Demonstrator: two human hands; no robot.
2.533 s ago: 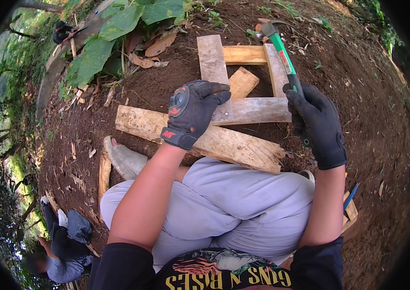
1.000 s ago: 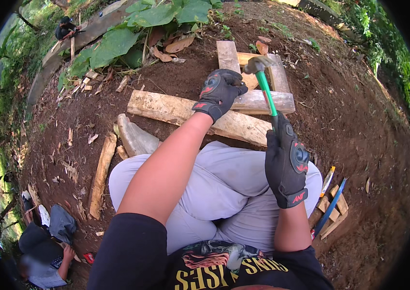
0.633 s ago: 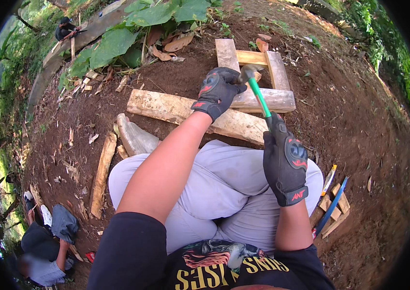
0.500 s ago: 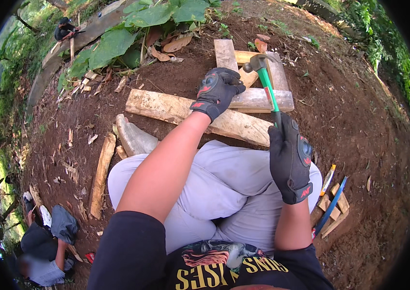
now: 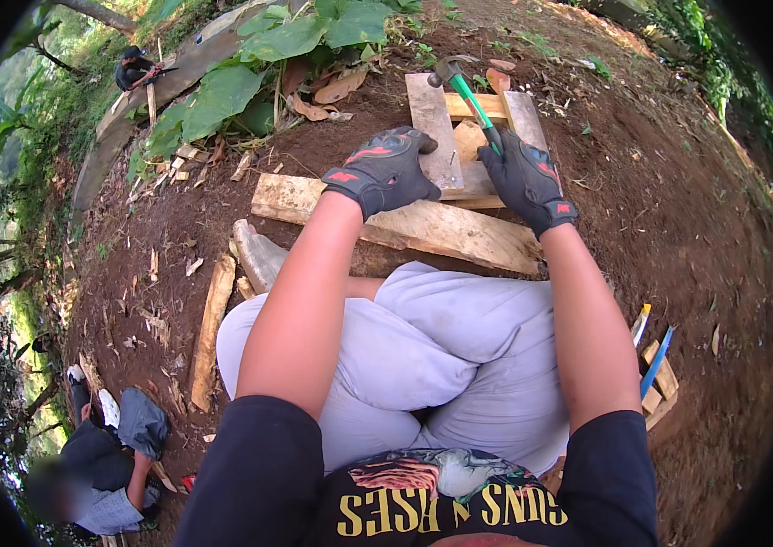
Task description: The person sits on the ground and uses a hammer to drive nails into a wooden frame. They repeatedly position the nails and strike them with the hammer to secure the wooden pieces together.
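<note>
My right hand point(image 5: 529, 180), in a black glove with red marks, grips a claw hammer with a green and black handle point(image 5: 472, 100). Its metal head hangs over the far left part of a small frame of wooden boards point(image 5: 430, 111) on the soil. My left hand point(image 5: 385, 171), gloved alike, is beside the frame's left board with thumb and fingers apart and nothing visible between them. A small nail point(image 5: 453, 159) seems to stick up from that board's near end. A thick loose plank point(image 5: 446, 235) lies between the frame and my crossed legs, partly under my left hand.
A blue curved tool point(image 5: 658, 354), a yellow-tipped tool point(image 5: 642, 321) and wood offcuts point(image 5: 665, 377) lie right of my legs. A split log point(image 5: 212, 333) is at left. Large leaves point(image 5: 222, 98) grow beyond. One person point(image 5: 104, 456) sits lower left, another point(image 5: 136, 69) far left.
My right hand has carried the hammer forward and left over the frame. My left hand has shifted left and its fingers have spread.
</note>
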